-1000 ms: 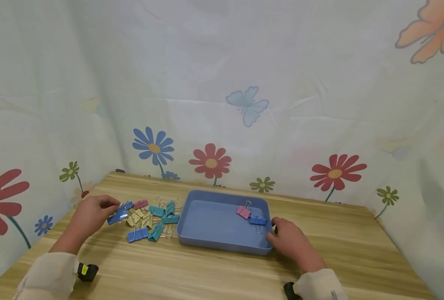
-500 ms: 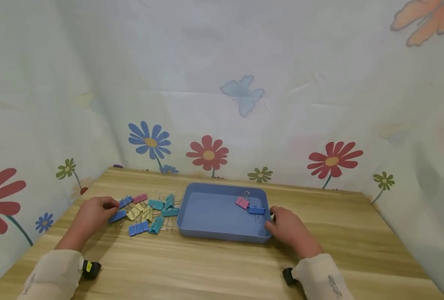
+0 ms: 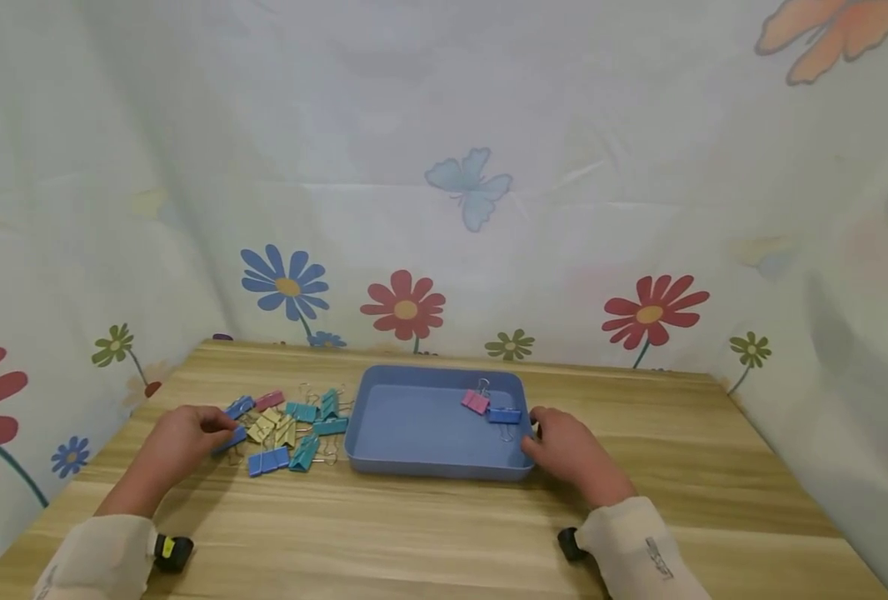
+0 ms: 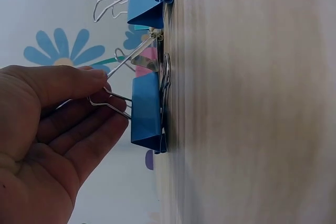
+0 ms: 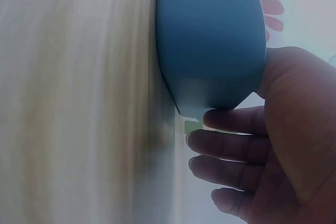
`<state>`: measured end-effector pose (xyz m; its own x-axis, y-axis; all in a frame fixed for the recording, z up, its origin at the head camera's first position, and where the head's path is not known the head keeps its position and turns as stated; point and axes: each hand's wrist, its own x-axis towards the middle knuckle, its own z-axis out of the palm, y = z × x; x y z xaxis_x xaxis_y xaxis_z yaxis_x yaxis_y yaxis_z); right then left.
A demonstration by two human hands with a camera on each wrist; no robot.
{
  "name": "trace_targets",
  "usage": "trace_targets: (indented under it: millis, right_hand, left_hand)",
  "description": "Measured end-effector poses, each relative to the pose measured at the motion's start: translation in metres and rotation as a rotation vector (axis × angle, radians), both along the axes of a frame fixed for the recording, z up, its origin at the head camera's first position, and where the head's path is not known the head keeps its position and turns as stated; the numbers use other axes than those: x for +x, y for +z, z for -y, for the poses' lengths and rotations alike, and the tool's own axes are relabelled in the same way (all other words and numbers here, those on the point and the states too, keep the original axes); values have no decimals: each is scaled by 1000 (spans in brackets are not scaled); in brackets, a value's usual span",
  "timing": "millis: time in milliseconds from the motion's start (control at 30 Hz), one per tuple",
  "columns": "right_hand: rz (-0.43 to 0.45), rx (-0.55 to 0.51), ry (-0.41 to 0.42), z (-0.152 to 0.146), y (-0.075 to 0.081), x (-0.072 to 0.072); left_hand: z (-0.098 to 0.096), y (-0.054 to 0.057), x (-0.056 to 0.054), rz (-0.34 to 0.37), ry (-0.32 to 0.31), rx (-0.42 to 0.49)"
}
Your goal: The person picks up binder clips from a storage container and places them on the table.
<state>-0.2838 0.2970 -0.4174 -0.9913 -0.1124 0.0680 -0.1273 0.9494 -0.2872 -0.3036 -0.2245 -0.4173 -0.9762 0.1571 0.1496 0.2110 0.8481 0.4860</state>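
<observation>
In the head view my left hand (image 3: 182, 442) is at the left edge of a loose pile of binder clips. Its thumb and fingertips pinch the wire handle of a blue binder clip (image 4: 146, 109), whose body rests against the tabletop. My right hand (image 3: 570, 450) holds the right end of a shallow blue tray (image 3: 444, 467), thumb at the rim and fingers by the outer wall. Inside the tray, toward its right end, lie a pink binder clip (image 3: 476, 402) and a blue one. The thumb tip is hidden behind the tray (image 5: 210, 40) in the right wrist view.
Several teal clips (image 3: 305, 452), yellow clips (image 3: 285, 432), more blue clips (image 3: 268, 461) and a pink clip (image 3: 269, 400) lie close together left of the tray. A wooden table (image 3: 429, 542) carries everything. Behind it hangs a curtain (image 3: 354, 183) printed with flowers and butterflies.
The blue clip by my left fingers has come apart from the other blue clip that it overlapped. My right hand stays at the tray's end. The head view has shifted slightly.
</observation>
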Motion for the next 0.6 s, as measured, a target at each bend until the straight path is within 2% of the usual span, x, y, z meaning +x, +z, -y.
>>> trace_targets:
  millis: [267, 600]
  right_hand:
    - [20, -4, -8, 3, 3, 1]
    - [17, -9, -24, 2, 4, 1]
  left_hand:
    - [0, 1, 2, -1, -6, 5]
    - [-1, 2, 1, 37, -1, 6]
